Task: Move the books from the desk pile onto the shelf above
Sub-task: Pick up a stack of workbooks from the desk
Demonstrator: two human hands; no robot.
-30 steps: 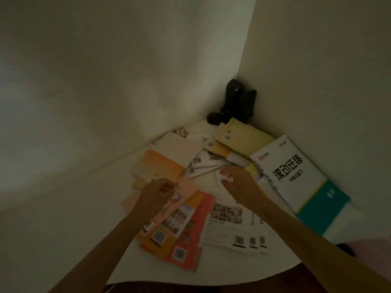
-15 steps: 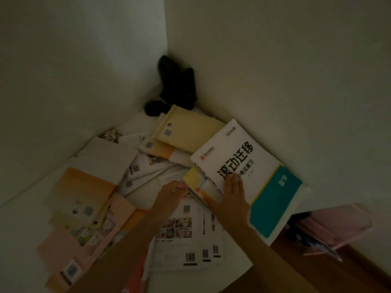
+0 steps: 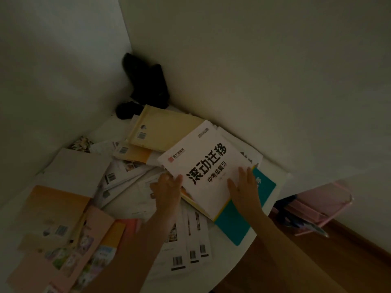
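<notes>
A large white book with black characters and a teal corner (image 3: 203, 163) lies tilted on top of the pile at the desk's right side. My right hand (image 3: 245, 187) lies flat on its cover, fingers straight. My left hand (image 3: 168, 187) is at the book's left edge with the thumb on the cover; the fingers appear to reach under the edge. A yellow book (image 3: 165, 127) lies behind it. Several orange, pink and white booklets (image 3: 69, 218) are spread over the white desk (image 3: 215, 269). No shelf is in view.
A black object (image 3: 148, 85) stands in the wall corner behind the books. Walls close in the desk on the left and the right. A pink item (image 3: 317, 206) sits on the wooden floor to the right of the desk.
Both hands have moved right from the middle of the pile to the large white book. My right hand slid further up its cover and my left hand reached its left edge.
</notes>
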